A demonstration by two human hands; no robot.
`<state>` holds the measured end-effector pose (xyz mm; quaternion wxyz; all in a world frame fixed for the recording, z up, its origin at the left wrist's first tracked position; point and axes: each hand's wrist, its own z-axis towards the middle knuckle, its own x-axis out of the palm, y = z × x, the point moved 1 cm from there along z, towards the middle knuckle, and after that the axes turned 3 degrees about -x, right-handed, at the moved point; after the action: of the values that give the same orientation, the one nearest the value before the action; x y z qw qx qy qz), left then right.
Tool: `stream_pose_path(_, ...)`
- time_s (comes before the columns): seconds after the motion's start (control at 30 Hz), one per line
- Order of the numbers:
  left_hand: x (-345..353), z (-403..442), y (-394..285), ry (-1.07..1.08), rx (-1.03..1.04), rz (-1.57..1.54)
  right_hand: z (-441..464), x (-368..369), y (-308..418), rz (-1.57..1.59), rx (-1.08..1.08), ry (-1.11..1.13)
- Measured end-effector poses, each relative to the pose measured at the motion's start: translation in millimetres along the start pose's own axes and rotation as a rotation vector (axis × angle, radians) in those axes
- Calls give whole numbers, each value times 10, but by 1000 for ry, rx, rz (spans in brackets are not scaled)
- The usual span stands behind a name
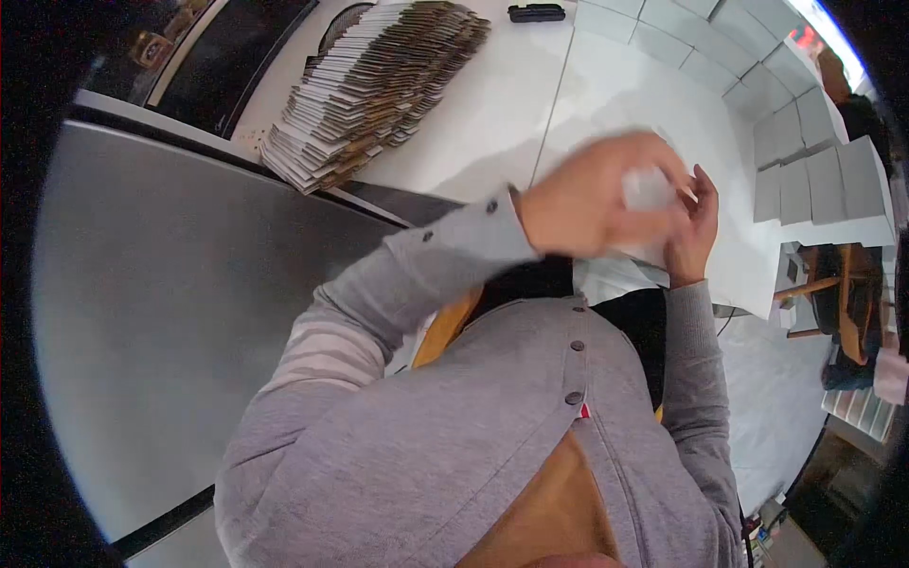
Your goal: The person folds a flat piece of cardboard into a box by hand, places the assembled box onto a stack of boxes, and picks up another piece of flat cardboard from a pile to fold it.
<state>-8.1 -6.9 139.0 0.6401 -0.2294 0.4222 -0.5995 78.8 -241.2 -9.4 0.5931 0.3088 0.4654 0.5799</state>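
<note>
My left hand (592,199) is blurred by motion in front of me, its fingers curled round a small whitish thing (649,189) too smeared to name. Close beside it on the right, my right hand (696,232) is raised with bent fingers, partly covered by the left one. The fingertips of both hands nearly meet. What lies between the palms is mostly hidden. Below the hands, a white, shiny sheet-like thing (611,279) shows at the table's near edge.
On the white table (473,123) lies a long stack of folded white-and-brown cardboard pieces (379,85). A black object (536,13) sits at the back. White boxes (824,185) are stacked at the right, with a wooden chair (847,293) below them. A grey panel (189,303) stands left.
</note>
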Motion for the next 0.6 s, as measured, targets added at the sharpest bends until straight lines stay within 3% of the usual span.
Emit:
stream_pose_path(0.13, -781, 204, 931, -220, 6, 730, -6, 49, 179, 5, 55, -6)
stream_pose_path(0.17, -1023, 305, 1034, -225, 62, 1068, -3, 54, 208, -14, 64, -7)
stream_pose_path(0.23, -1538, 538, 1152, -159, 45, 1264, 6, 64, 247, -53, 81, -9)
stream_pose_path(0.27, -1705, 753, 977, -31, -159, 1359, 22, 67, 254, -52, 76, -14)
stream_pose_path(0.3, -1870, 947, 828, 102, -368, 1440, 36, 69, 261, -56, 67, -11)
stream_pose_path(0.33, -2260, 964, 1348, 105, -361, 1438, 37, 68, 266, -62, 61, -9)
stream_pose_path(0.4, -3034, 1382, 2446, 395, -471, 1511, 11, 55, 261, -75, 54, -2)
stream_pose_path(0.6, -3219, 1445, 2234, 313, -418, 1499, 17, 52, 238, -61, 58, -1)
